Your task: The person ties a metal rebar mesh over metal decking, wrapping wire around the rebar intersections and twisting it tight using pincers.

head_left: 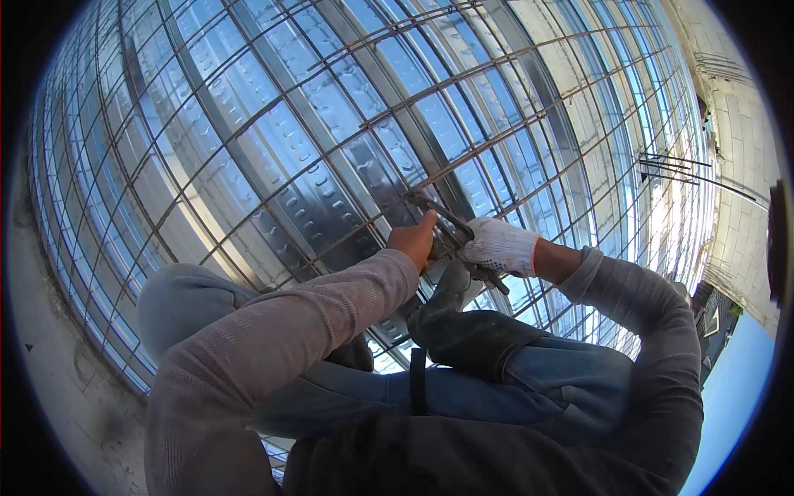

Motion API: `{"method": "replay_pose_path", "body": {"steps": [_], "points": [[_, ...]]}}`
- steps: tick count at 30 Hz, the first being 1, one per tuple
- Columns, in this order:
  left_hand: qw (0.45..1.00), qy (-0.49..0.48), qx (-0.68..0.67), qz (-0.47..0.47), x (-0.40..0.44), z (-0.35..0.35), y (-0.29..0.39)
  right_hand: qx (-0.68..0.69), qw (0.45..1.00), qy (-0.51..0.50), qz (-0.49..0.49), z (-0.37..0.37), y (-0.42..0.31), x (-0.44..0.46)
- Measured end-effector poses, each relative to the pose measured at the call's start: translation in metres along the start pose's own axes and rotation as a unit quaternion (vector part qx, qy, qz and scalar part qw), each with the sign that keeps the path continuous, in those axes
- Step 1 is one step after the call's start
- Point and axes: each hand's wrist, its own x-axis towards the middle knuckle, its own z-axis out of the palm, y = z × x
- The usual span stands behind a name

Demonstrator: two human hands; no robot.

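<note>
My right hand (500,246), in a white knitted glove with dark dots, is closed around the handles of a pair of pincers (444,212). The jaws of the pincers are at a crossing of the rusty rebar mesh (364,126). Close beside the tool, to its left, my bare left hand (412,240) has its fingers curled and its thumb raised. What those fingers hold, if anything, is hidden. Under the mesh lies shiny corrugated metal decking (310,194) with embossed marks.
I am crouched on the mesh, with my jeans-covered legs (356,397) and a dark boot (451,302) below my hands. A pale block wall (748,124) runs along the right, with loose bars (703,178) jutting beside it. A concrete edge (62,347) borders the left.
</note>
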Motion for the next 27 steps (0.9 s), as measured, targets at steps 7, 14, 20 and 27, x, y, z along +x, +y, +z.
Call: {"method": "replay_pose_path", "body": {"steps": [7, 14, 20, 27], "points": [[0.925, -0.091, -0.362, -0.068, 0.087, 0.089, -0.028, -0.597, 0.789, 0.110, -0.094, 0.019, -0.038, -0.020], [0.928, -0.014, -0.363, -0.088, 0.104, 0.105, -0.001, -0.605, 0.779, 0.135, -0.099, 0.001, -0.059, -0.035], [0.699, -0.250, -0.669, 0.040, 0.049, 0.080, -0.026, 0.250, 0.963, -0.080, 0.066, 0.003, -0.053, -0.060], [0.712, -0.281, -0.642, 0.052, 0.050, 0.078, -0.041, 0.280, 0.954, -0.088, 0.065, 0.001, -0.022, -0.041]]}}
